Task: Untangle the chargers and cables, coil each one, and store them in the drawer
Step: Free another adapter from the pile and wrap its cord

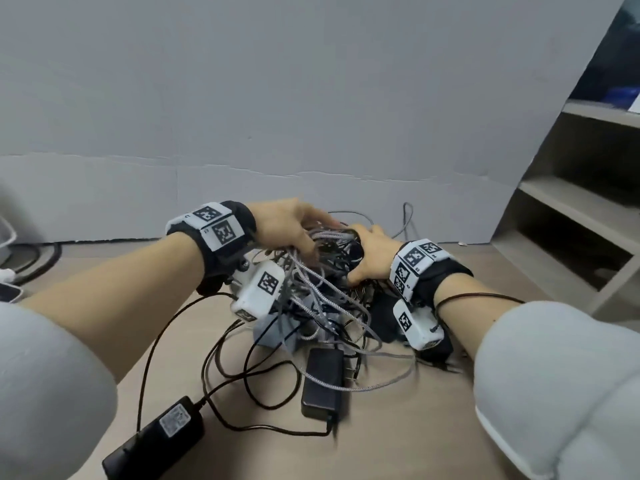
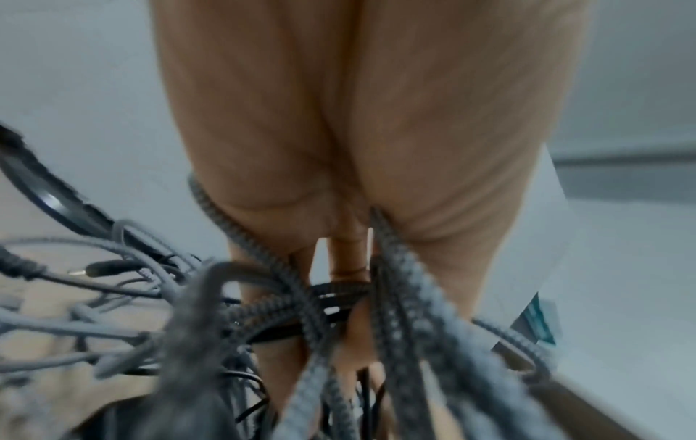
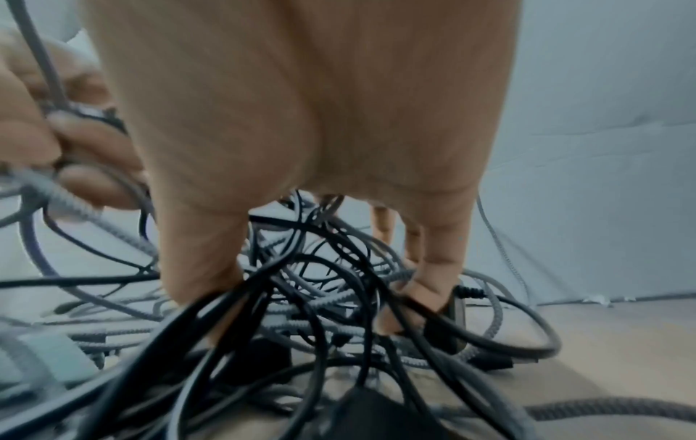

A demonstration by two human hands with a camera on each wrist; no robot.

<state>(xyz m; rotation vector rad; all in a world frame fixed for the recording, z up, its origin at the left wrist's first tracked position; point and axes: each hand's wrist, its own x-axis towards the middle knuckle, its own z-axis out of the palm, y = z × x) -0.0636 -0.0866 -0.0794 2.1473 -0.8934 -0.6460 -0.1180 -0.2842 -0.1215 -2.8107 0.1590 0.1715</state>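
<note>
A tangle of grey braided and black cables (image 1: pixel 322 289) lies on the tan floor before the wall. My left hand (image 1: pixel 294 230) grips a bunch of grey braided cables (image 2: pixel 395 297) at the top of the pile, its fingers curled through them. Just to the right, my right hand (image 1: pixel 370 254) has its fingers and thumb dug into black cables (image 3: pixel 339 268), gripping them and a dark plug (image 3: pixel 457 315). A black power adapter (image 1: pixel 323 382) lies near the pile's front. A second black adapter (image 1: pixel 156 438) lies at the lower left.
A grey wall panel (image 1: pixel 311 98) stands just behind the pile. Open grey shelving (image 1: pixel 581 209) stands at the right. A thick black cable (image 1: pixel 38 258) and a white device (image 1: pixel 7 233) lie at the far left edge. Bare floor (image 1: pixel 398 438) lies in front.
</note>
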